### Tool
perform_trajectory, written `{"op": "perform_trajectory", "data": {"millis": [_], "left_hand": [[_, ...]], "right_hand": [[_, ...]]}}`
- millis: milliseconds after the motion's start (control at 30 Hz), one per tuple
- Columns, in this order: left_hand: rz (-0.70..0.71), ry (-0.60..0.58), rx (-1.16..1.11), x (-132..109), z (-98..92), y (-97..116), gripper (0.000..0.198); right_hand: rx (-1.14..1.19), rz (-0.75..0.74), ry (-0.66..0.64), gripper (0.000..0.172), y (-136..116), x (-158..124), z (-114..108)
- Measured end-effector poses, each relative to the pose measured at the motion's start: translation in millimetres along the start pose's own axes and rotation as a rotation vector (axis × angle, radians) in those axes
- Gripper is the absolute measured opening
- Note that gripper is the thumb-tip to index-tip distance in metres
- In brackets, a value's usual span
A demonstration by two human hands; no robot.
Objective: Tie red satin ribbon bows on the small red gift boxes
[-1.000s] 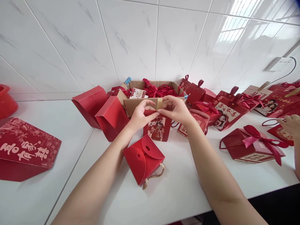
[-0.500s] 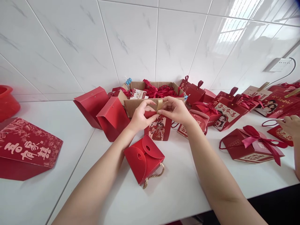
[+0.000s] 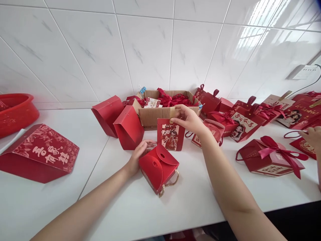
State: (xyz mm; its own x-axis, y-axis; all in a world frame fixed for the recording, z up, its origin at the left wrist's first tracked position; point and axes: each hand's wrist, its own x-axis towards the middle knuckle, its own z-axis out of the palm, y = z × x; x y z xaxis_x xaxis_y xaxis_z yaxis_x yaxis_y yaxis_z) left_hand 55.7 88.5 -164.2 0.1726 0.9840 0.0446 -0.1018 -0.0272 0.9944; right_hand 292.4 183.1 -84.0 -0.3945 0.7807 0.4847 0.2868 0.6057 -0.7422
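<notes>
On the pale desk (image 3: 190,197), two hands are working among red gift packages. The right hand (image 3: 187,118) is pinching, between thumb and fingers, the gold strap (image 3: 172,112) at the top of the illustrated box (image 3: 172,137), which is standing upright just in front of the cardboard carton (image 3: 152,117) and is showing a costumed figure on its face. The left hand (image 3: 139,154), its fingers partly curled, is resting against the left side of the glossy red box (image 3: 159,167); whether it is gripping that box cannot be told. This box is lying nearer the viewer, just below the illustrated box, and its twisted rope handle (image 3: 173,182) is trailing onto the desk at the right. The carton is holding dark red ribbons (image 3: 175,99) and a printed card (image 3: 152,102), while a blue clip (image 3: 142,89) is gripping its rear left corner. To its left, two plain red boxes are leaning side by side; farther left, a floral box (image 3: 50,150) is lying near a red basin (image 3: 20,112). At the right, a bow-tied box (image 3: 269,157) is sitting near a co-worker's hand (image 3: 313,137).
</notes>
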Motion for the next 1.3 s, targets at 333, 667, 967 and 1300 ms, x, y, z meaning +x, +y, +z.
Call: {"op": "perform_trajectory", "data": {"millis": [333, 667, 967, 1300], "left_hand": [[0.015, -0.335, -0.150, -6.7, -4.0, 0.5, 0.063], [-0.121, -0.782, -0.154, 5.4, -23.2, 5.0, 0.118], [-0.162, -0.984, -0.054, 6.4, -20.0, 20.8, 0.095], [-0.132, -0.791, -0.009, 1.6, -23.1, 7.9, 0.098]], "right_hand": [[0.191, 0.198, -0.104, 0.080, 22.9, -55.3, 0.7], [-0.188, 0.237, 0.218, 0.049, -1.7, -171.0, -33.6], [-0.612, 0.446, 0.928, 0.044, 21.1, -263.1, -81.3], [-0.798, 0.519, 1.052, 0.082, 41.7, -210.7, -89.0]]}}
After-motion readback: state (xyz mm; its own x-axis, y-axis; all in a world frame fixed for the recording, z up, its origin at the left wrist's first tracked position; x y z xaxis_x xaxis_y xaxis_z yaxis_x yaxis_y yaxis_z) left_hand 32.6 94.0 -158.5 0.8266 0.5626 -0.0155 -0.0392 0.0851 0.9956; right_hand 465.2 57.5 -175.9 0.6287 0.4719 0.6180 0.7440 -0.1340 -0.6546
